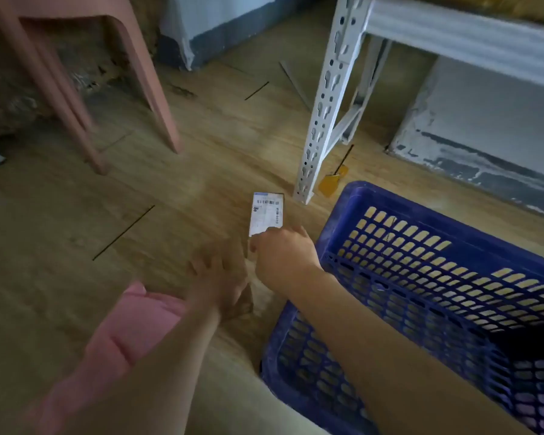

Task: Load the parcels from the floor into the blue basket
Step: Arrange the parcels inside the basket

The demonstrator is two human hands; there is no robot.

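A brown parcel with a white barcode label (266,215) is low over the wooden floor, just left of the blue basket (399,199). My right hand (283,255) pinches the parcel's near end below the label. My left hand (219,277) is blurred, its fingers spread against the brown cardboard (244,301) at the parcel's lower end. The basket is a slatted plastic crate at the lower right, and my right forearm crosses its near left corner. Something dark (528,340) lies inside the basket; I cannot make it out.
A pink plastic stool (132,67) stands at the upper left. A white metal shelf upright (321,114) meets the floor just beyond the parcel, with a yellow tag (333,180) at its foot. Pink fabric (129,328) lies under my left forearm.
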